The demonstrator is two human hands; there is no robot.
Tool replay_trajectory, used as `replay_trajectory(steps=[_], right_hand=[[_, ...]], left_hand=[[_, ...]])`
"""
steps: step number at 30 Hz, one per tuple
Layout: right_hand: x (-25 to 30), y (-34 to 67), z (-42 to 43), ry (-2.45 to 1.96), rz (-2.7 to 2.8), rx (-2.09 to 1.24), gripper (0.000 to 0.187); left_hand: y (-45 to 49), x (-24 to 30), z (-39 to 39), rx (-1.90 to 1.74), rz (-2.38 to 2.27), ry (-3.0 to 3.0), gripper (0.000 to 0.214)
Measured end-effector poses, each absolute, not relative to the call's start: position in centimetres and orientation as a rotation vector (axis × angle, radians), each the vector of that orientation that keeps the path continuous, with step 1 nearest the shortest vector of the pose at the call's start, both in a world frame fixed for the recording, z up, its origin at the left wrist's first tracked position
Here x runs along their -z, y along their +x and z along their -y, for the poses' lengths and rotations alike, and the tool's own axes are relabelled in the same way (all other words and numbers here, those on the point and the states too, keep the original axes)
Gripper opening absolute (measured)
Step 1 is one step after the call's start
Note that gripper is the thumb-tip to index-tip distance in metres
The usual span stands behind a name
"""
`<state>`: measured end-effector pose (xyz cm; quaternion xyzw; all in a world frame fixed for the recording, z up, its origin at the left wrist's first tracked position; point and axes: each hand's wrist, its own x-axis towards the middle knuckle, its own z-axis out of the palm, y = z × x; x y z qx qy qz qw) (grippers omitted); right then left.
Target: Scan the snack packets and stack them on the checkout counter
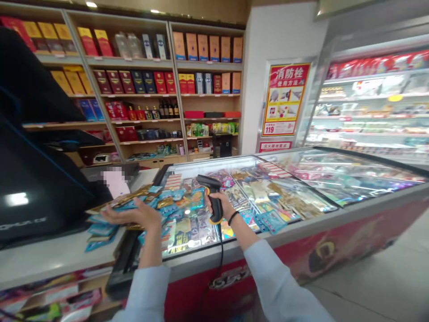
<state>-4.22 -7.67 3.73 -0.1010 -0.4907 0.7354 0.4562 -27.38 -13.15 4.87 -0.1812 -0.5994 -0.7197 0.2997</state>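
A black corded barcode scanner (212,196) with yellow trim sits gripped in a right hand (217,206), while gold and blue foil packets (129,200) lie fanned across an open left hand (134,218).

Worn are 2 pale blue sleeves (278,281) and 1 thin black wristband (233,218).
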Motion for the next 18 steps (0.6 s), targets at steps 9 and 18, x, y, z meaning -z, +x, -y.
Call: replay_trajectory(steps=[9, 18], right_hand=[[-4.4, 10.9, 6.7, -0.428, 1.125, -1.549, 0.022], [-4.8, 24.4, 8.0, -0.574, 1.025, -1.295, 0.024]], left_hand=[[-13.1, -5.3, 6.9, 2.056, 1.567, -0.846, 0.067], [-0.5, -4.8, 2.1, 2.204, 1.523, -1.392, 0.066]])
